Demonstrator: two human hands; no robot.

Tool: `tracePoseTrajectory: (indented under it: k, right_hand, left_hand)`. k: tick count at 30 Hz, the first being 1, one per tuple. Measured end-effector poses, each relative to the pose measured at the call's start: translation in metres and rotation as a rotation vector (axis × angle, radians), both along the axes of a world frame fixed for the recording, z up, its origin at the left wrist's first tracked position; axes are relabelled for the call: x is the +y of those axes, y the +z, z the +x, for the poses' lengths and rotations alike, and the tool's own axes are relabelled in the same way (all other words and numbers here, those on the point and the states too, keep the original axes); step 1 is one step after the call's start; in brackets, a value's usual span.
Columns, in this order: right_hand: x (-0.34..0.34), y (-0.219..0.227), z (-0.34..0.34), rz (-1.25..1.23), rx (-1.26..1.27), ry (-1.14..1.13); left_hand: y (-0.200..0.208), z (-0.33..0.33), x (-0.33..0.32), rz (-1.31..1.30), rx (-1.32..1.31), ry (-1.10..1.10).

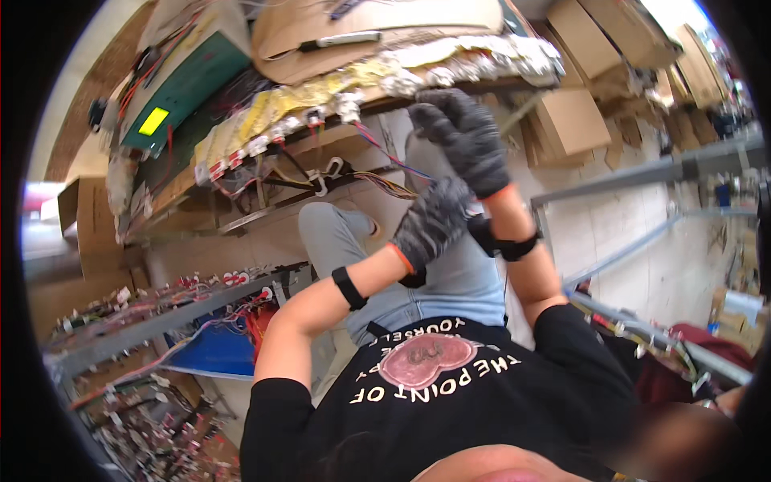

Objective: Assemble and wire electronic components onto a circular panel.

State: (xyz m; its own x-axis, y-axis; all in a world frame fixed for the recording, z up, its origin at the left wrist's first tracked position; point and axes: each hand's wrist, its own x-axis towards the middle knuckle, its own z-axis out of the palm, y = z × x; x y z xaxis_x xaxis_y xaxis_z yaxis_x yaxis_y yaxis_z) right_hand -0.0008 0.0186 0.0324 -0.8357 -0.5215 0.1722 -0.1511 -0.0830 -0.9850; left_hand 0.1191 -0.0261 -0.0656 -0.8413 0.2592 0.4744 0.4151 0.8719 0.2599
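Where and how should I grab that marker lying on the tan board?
Probably pinch the marker mid-barrel, across its long sides, coming down from above: it lies flat, roughly left to right, on the tan board, with the yellow-and-white strip between it and you.

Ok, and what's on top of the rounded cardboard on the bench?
The cardboard carries a black-and-white marker and a slim dark object, too unclear to identify. Whatever is underneath is covered.
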Motion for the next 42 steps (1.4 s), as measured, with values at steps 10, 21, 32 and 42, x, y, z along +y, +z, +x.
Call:
tracePoseTrajectory:
  k: [10,21,32,42]
  right_hand:
    - [0.143,-0.106,0.090,-0.387,-1.017,0.391]
    - [0.041,-0.085,0.164,-0.136,-0.256,0.565]
    - [0.154,-0.076,0.079,0.875,-0.054,-0.187]
    - [0.123,-0.068,0.022,0.334,0.431,-0.335]
  left_hand:
    - [0.080,0.023,-0.048,0.024,-0.119,-0.190]
    - [0.111,0.015,-0.040,0.786,-1.344,0.043]
    - [0.015,0.041,-0.034,0.791,-0.987,0.296]
    - [0.048,0.028,-0.017,1.709,-0.501,0.387]
